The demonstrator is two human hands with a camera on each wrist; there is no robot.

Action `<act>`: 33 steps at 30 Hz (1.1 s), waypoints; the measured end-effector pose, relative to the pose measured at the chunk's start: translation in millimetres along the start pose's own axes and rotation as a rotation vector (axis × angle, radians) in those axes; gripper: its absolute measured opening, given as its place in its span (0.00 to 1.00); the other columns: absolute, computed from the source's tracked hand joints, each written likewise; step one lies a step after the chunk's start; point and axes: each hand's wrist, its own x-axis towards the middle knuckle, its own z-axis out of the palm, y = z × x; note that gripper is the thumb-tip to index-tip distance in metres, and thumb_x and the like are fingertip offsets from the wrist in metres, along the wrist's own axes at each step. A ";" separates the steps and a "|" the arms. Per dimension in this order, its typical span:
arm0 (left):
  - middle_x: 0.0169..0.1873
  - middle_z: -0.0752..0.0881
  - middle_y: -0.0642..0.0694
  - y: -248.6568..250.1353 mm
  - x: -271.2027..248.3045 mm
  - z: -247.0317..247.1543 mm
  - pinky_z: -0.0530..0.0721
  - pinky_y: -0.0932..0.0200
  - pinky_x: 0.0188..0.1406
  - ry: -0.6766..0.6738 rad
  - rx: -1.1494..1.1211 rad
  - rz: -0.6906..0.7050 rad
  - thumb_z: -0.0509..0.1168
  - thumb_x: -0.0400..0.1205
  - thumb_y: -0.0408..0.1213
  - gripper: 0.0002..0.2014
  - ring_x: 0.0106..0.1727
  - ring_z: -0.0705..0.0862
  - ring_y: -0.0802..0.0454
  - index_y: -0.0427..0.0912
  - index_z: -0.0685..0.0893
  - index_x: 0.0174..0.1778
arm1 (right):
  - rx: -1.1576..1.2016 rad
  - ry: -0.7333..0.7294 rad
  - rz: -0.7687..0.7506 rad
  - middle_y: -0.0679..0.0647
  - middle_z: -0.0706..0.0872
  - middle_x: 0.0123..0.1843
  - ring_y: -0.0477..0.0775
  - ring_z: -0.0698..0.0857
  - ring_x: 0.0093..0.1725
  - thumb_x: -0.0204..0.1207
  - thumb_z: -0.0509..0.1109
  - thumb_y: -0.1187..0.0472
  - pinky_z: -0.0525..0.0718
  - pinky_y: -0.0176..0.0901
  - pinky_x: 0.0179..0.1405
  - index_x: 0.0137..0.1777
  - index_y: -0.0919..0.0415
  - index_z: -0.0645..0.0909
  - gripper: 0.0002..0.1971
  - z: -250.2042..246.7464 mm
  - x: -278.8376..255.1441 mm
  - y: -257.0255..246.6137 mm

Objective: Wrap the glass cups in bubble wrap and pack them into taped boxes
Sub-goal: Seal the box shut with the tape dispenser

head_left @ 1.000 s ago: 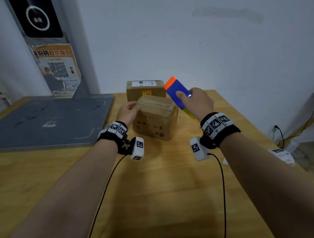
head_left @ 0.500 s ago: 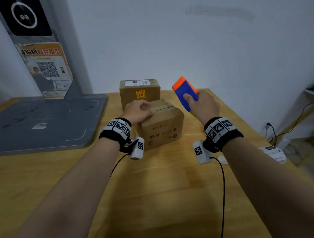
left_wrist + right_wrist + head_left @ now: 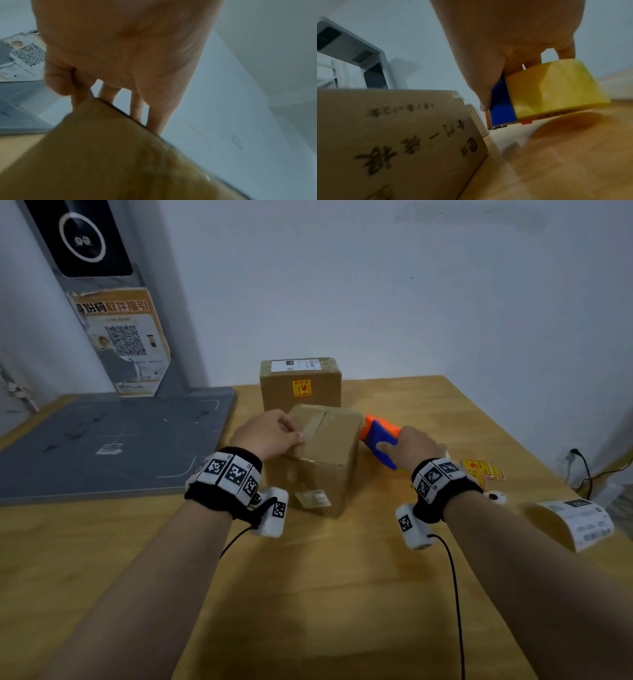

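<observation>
A closed cardboard box point(image 3: 325, 460) with clear tape along its top seam stands mid-table; its printed side point(image 3: 399, 138) fills the right wrist view. My left hand point(image 3: 274, 434) rests on the box's top left, fingertips pressing on the tape. In the left wrist view the fingers point(image 3: 135, 108) lie across the box top point(image 3: 120, 155). My right hand point(image 3: 416, 446) grips a blue and orange tape dispenser point(image 3: 378, 440) with a yellow roll point(image 3: 553, 89). Its orange nose sits against the box's upper right side. No glass cup or bubble wrap is visible.
A second sealed box point(image 3: 301, 385) with a white label and a fragile sticker stands just behind. A grey mat point(image 3: 109, 440) covers the table's left. Red-yellow stickers point(image 3: 483, 469), a printed label point(image 3: 579, 522) and a black cable point(image 3: 582, 470) lie at the right edge.
My right hand brought the dispenser down from above the box to its right side. My left hand shifted from the box's left side onto its top. The box has turned slightly.
</observation>
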 end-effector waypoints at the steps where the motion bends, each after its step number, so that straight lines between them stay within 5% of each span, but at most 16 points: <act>1: 0.63 0.82 0.55 -1.9 -2.5 -1.6 0.80 0.53 0.49 -0.031 -0.047 -0.005 0.72 0.83 0.53 0.11 0.54 0.83 0.52 0.55 0.86 0.58 | -0.021 -0.030 -0.014 0.53 0.82 0.36 0.62 0.83 0.44 0.81 0.69 0.34 0.72 0.68 0.72 0.40 0.54 0.73 0.23 1.4 1.8 -3.7; 4: 0.53 0.88 0.54 -3.1 -10.3 -11.1 0.82 0.56 0.40 -0.154 -0.143 -0.012 0.71 0.84 0.50 0.04 0.42 0.92 0.50 0.57 0.87 0.52 | -0.040 -0.138 -0.054 0.54 0.81 0.35 0.61 0.81 0.39 0.79 0.74 0.40 0.77 0.61 0.61 0.45 0.57 0.78 0.19 2.9 6.0 -10.3; 6: 0.50 0.89 0.52 -3.4 -10.3 -19.7 0.83 0.55 0.42 -0.197 -0.156 -0.004 0.70 0.85 0.52 0.05 0.45 0.91 0.50 0.57 0.87 0.53 | -0.078 -0.245 -0.089 0.56 0.77 0.33 0.58 0.76 0.32 0.81 0.74 0.49 0.75 0.50 0.38 0.48 0.60 0.77 0.14 -3.2 8.1 -12.4; 8: 0.51 0.89 0.51 -5.9 -2.8 -26.4 0.83 0.55 0.44 -0.159 -0.186 -0.002 0.69 0.86 0.52 0.09 0.50 0.89 0.50 0.55 0.88 0.56 | -0.105 -0.278 -0.120 0.58 0.75 0.30 0.58 0.75 0.28 0.82 0.74 0.51 0.72 0.47 0.29 0.39 0.63 0.77 0.18 -21.8 11.5 -13.6; 9: 0.53 0.88 0.51 -7.0 3.7 -27.9 0.82 0.55 0.44 -0.119 -0.219 0.009 0.69 0.86 0.51 0.08 0.53 0.87 0.50 0.54 0.89 0.57 | -0.104 -0.269 -0.156 0.62 0.81 0.32 0.61 0.81 0.31 0.83 0.74 0.50 0.79 0.48 0.31 0.38 0.68 0.81 0.20 -33.7 15.0 -13.9; 11: 0.58 0.87 0.54 -5.3 18.8 -29.3 0.82 0.55 0.45 -0.050 -0.321 0.062 0.68 0.87 0.48 0.07 0.59 0.85 0.51 0.54 0.89 0.57 | -0.004 -0.220 -0.276 0.66 0.92 0.52 0.65 0.90 0.53 0.85 0.72 0.49 0.86 0.54 0.51 0.55 0.70 0.90 0.20 -59.0 24.3 -15.5; 15: 0.64 0.82 0.59 5.3 58.3 -23.6 0.81 0.47 0.69 -0.052 -0.310 0.257 0.63 0.90 0.45 0.11 0.71 0.77 0.55 0.57 0.90 0.63 | 0.162 -0.228 -0.605 0.49 0.83 0.77 0.50 0.78 0.77 0.91 0.61 0.47 0.72 0.47 0.75 0.76 0.50 0.83 0.19 -88.6 23.9 -42.5; 20: 0.66 0.84 0.57 3.7 81.9 -10.6 0.85 0.42 0.64 -0.312 -0.208 0.268 0.57 0.92 0.53 0.13 0.69 0.81 0.51 0.68 0.87 0.63 | 0.252 -0.410 -0.712 0.47 0.80 0.81 0.46 0.75 0.78 0.92 0.56 0.44 0.68 0.43 0.76 0.79 0.45 0.80 0.21 -59.8 38.5 -63.5; 27: 0.67 0.83 0.58 -5.0 92.1 3.0 0.83 0.53 0.51 -0.371 -0.369 0.189 0.54 0.91 0.59 0.18 0.66 0.82 0.54 0.66 0.90 0.63 | 0.588 -0.512 -0.596 0.42 0.88 0.67 0.39 0.85 0.67 0.90 0.66 0.50 0.82 0.47 0.75 0.72 0.41 0.86 0.14 -25.4 61.4 -55.6; 30: 0.76 0.76 0.52 -5.4 94.6 2.2 0.80 0.46 0.62 -0.372 -0.331 0.170 0.43 0.89 0.67 0.28 0.74 0.76 0.49 0.71 0.90 0.61 | 0.547 -0.518 -0.595 0.42 0.88 0.70 0.42 0.85 0.68 0.89 0.63 0.41 0.80 0.43 0.73 0.69 0.32 0.86 0.14 -29.5 63.1 -54.8; 33: 0.82 0.72 0.52 -8.4 96.5 2.1 0.77 0.41 0.68 -0.357 -0.308 0.170 0.42 0.88 0.69 0.28 0.80 0.70 0.46 0.74 0.89 0.61 | 0.497 -0.509 -0.580 0.37 0.86 0.69 0.37 0.83 0.66 0.88 0.59 0.36 0.75 0.36 0.68 0.68 0.29 0.86 0.17 -35.0 63.3 -52.6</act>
